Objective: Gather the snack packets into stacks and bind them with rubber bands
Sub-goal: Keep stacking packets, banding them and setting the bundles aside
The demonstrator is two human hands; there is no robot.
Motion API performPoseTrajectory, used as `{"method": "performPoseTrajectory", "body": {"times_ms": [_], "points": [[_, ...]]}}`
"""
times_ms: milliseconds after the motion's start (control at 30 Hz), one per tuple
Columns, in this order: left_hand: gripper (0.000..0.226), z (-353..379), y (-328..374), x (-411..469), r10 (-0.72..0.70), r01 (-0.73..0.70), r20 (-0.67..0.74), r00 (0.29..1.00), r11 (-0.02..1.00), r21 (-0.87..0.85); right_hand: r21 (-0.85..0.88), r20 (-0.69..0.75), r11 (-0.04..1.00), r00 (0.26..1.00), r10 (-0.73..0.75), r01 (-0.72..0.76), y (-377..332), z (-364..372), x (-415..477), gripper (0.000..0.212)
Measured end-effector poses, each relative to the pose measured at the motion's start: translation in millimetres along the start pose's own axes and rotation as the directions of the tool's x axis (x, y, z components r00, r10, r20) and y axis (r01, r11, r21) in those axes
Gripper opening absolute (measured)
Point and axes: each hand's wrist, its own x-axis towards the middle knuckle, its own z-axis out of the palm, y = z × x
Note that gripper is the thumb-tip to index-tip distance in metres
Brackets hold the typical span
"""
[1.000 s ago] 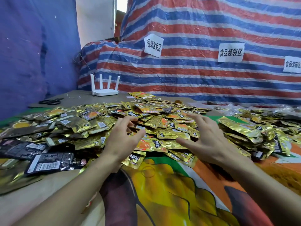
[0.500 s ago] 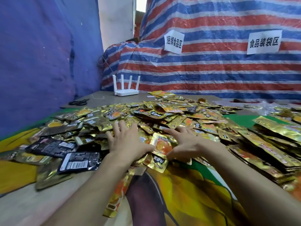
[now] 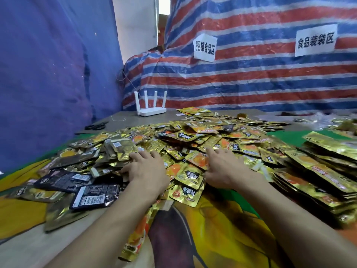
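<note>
"Contact yet, or are you hovering?"

"Contact. A second ago both hands hung above the heap with curled fingers. Now my left hand point(image 3: 146, 169) and right hand point(image 3: 224, 169) lie palm-down on the snack packets point(image 3: 193, 136). My fingers point(image 3: 143, 155) are spread and fairly straight, pressing rather than gripping, and nothing is pinched in either hand."

"Where's the heap?"

"Loose gold packets cover the middle of the table point(image 3: 29, 252), straight ahead of me. A few black packets point(image 3: 92, 196) lie at the near left, and tidier stacks point(image 3: 318, 171) sit off to my right."

"So what does that mean for the job?"

"I judge I've begun raking. A few gold packets sit between my two hands, and drawing them together would start a stack. Nothing under my hands is bound yet, and I can't see a rubber band anywhere."

"Anything else different?"

"My head has leaned in and swung left. The white router point(image 3: 152, 111) and the scissors point(image 3: 96, 125) sit nearer the centre of view. The third paper sign on the striped tarp point(image 3: 251, 84) has slipped out of sight on the right."
</note>
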Motion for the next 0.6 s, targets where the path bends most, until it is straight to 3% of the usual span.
{"method": "performPoseTrajectory", "body": {"times_ms": [100,233,367,433,500,533,600], "points": [[0.060,-4.2,1.4,5.2,-0.011,0.016,-0.091,0.996,0.999,0.052,0.009,0.125,0.999,0.991,0.044,-0.046,7.2,0.0,-1.0,0.082],[0.049,-18.1,3.1,22.8,0.026,-0.011,-0.064,0.998,0.975,0.221,0.035,0.169,0.998,0.984,0.049,-0.056,16.8,-7.1,-3.3,0.090],[0.086,-20.0,5.9,44.1,0.128,-0.130,0.026,0.991,0.980,0.152,-0.056,0.035,0.997,0.998,0.049,-0.047,10.2,-2.9,-6.2,0.071],[0.073,-19.6,7.5,49.1,0.148,-0.150,0.025,0.989,0.980,0.127,-0.096,-0.008,0.994,0.998,0.057,-0.057,1.6,3.8,-8.3,0.065],[0.032,-13.7,8.2,52.9,0.184,-0.173,-0.079,0.980,0.977,0.128,-0.121,-0.053,0.990,0.997,0.064,-0.070,-5.1,9.6,-10.3,0.060],[0.022,-10.1,8.1,52.7,0.174,-0.157,-0.134,0.976,0.979,0.126,-0.123,-0.077,0.990,0.995,0.065,-0.074,-7.0,11.2,-11.2,0.057],[0.026,-4.1,8.6,50.4,0.145,-0.123,-0.195,0.970,0.985,0.125,-0.134,-0.103,0.988,0.993,0.061,-0.074,-7.8,12.3,-11.9,0.054]]}}
